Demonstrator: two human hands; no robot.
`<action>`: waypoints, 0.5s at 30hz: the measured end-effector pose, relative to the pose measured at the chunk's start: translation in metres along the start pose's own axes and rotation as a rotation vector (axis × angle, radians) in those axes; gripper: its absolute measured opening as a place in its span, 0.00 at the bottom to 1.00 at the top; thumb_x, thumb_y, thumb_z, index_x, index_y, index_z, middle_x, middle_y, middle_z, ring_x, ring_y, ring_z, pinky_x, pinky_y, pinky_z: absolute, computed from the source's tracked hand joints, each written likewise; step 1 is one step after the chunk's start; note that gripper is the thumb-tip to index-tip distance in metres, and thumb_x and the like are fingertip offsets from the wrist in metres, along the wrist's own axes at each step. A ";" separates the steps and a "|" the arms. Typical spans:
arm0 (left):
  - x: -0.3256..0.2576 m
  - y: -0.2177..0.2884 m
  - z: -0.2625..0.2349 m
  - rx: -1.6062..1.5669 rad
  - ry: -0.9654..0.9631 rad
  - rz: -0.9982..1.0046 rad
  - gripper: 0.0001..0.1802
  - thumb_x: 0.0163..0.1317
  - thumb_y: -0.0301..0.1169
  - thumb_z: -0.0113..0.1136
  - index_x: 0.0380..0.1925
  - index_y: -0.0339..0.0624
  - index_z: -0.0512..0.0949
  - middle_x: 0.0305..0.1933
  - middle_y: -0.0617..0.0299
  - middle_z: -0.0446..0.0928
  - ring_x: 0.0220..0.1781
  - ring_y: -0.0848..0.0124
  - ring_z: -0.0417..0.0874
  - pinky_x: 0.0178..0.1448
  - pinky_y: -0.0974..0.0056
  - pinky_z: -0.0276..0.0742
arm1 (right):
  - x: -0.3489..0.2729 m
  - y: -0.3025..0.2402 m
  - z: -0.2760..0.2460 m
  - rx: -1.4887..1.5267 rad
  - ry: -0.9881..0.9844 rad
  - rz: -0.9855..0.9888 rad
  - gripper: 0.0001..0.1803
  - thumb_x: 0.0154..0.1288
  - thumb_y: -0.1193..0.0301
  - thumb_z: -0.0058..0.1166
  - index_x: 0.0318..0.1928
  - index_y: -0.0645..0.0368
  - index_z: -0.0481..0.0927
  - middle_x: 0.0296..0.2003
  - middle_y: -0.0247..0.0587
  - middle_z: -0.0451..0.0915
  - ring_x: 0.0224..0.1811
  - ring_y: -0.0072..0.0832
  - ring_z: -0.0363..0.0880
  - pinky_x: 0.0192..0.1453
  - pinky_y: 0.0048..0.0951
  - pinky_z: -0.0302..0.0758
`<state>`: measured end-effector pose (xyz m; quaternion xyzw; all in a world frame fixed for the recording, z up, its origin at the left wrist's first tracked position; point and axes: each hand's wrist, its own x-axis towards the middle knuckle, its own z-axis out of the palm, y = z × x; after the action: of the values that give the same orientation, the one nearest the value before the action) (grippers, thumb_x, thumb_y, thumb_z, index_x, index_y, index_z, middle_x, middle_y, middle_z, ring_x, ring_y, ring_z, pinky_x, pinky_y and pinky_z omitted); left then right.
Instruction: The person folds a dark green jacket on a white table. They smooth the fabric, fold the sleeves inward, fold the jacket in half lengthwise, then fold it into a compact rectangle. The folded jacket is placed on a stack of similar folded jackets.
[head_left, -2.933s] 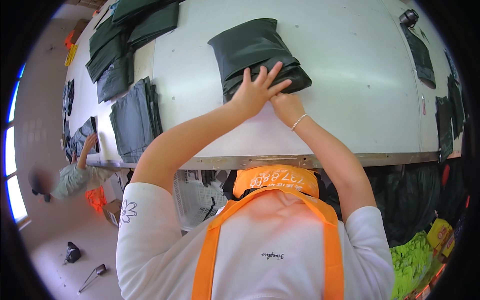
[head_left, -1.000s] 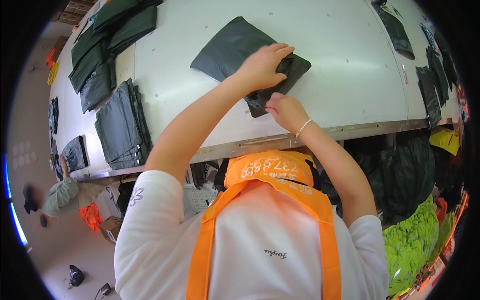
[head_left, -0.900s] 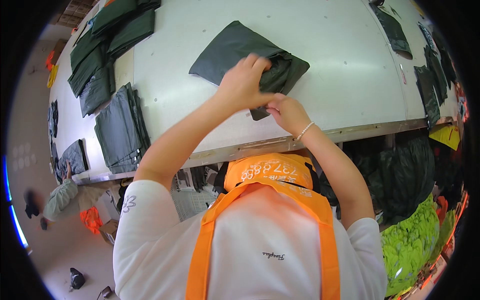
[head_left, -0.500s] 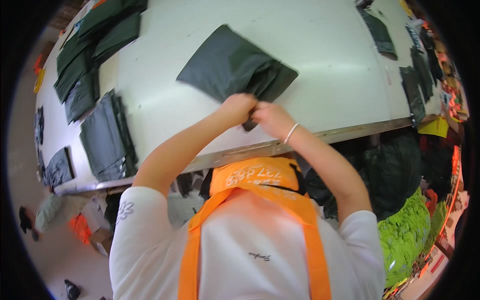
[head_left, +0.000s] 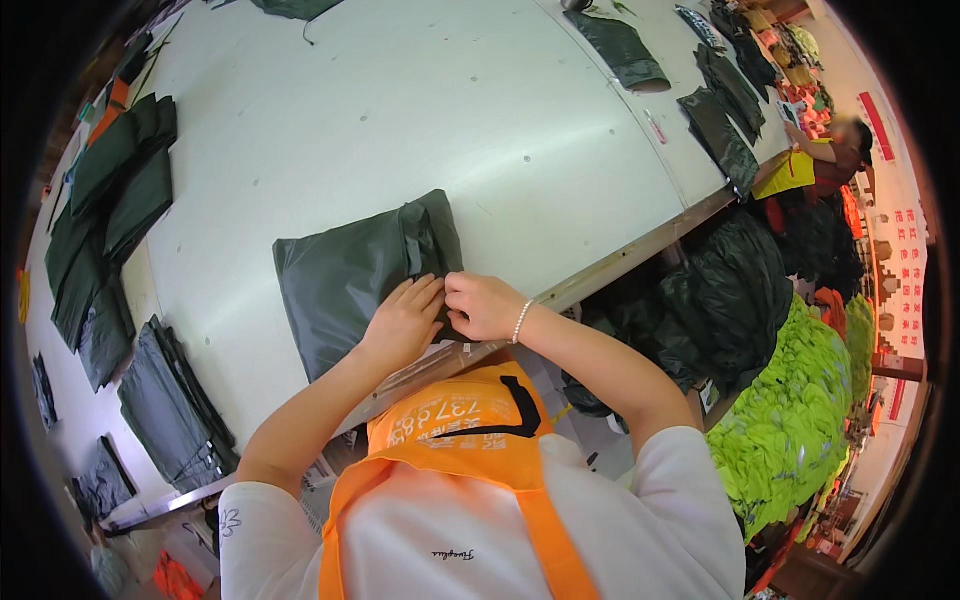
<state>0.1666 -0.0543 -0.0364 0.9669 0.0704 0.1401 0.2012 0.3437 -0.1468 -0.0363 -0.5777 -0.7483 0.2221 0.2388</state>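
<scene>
A dark green folded fabric piece (head_left: 335, 275), smooth and slightly shiny, lies at the near edge of the white table. A narrower folded strip with creases runs along its right side. Over the lower part of that strip, my left hand (head_left: 402, 325) rests with its fingers stretched out and lying on the cloth. Close beside those fingertips, my right hand (head_left: 487, 308) is closed, its fingers pinching the strip's right edge. What lies under the fingers is hidden. A beaded bracelet circles my right wrist.
Folded dark green pieces (head_left: 120, 200) and a dark stack (head_left: 178, 405) lie on the table's left. More dark pieces (head_left: 620, 50) are at the far right. Dark cloth (head_left: 700, 310) and a bright lime-green heap (head_left: 790, 420) fill the space beyond the right edge. Another person (head_left: 845, 155) stands far right.
The folded fabric piece has turned and now sits nearer the table's edge. My left hand's fingers have straightened onto it; the right still pinches. The whole view has shifted.
</scene>
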 end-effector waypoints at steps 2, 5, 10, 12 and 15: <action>0.000 -0.004 0.013 0.031 -0.053 -0.004 0.20 0.52 0.31 0.59 0.45 0.32 0.75 0.58 0.48 0.70 0.61 0.56 0.69 0.64 0.54 0.64 | -0.003 -0.002 0.004 -0.018 0.014 0.074 0.05 0.51 0.72 0.53 0.22 0.61 0.75 0.32 0.42 0.70 0.34 0.39 0.73 0.37 0.37 0.74; 0.012 -0.008 0.016 0.155 -0.104 -0.013 0.24 0.55 0.36 0.55 0.50 0.33 0.73 0.60 0.50 0.68 0.63 0.58 0.66 0.66 0.56 0.60 | -0.004 -0.004 0.014 -0.071 0.072 0.122 0.06 0.52 0.73 0.52 0.23 0.60 0.75 0.32 0.42 0.71 0.37 0.38 0.73 0.39 0.37 0.75; 0.030 -0.003 0.049 0.468 -0.230 -0.186 0.23 0.52 0.38 0.54 0.47 0.39 0.73 0.58 0.54 0.68 0.61 0.61 0.65 0.61 0.53 0.58 | -0.001 0.011 0.024 -0.104 0.175 0.134 0.04 0.52 0.76 0.53 0.23 0.62 0.73 0.33 0.41 0.71 0.36 0.40 0.74 0.36 0.37 0.75; 0.024 0.004 0.044 0.411 -0.251 -0.293 0.21 0.52 0.38 0.54 0.45 0.40 0.73 0.56 0.54 0.69 0.60 0.62 0.65 0.60 0.53 0.59 | -0.010 0.007 0.018 -0.072 0.187 0.149 0.03 0.52 0.77 0.53 0.28 0.62 0.73 0.36 0.42 0.71 0.37 0.41 0.74 0.38 0.38 0.75; 0.001 0.012 0.035 0.341 -0.214 -0.427 0.18 0.51 0.38 0.56 0.41 0.42 0.74 0.52 0.57 0.70 0.57 0.63 0.66 0.55 0.52 0.61 | -0.003 -0.011 0.041 -0.001 0.285 0.177 0.09 0.52 0.79 0.52 0.36 0.61 0.72 0.42 0.45 0.70 0.40 0.43 0.75 0.41 0.39 0.75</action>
<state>0.1790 -0.0784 -0.0622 0.9594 0.2730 -0.0219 0.0670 0.3105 -0.1545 -0.0618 -0.6673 -0.6531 0.1577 0.3214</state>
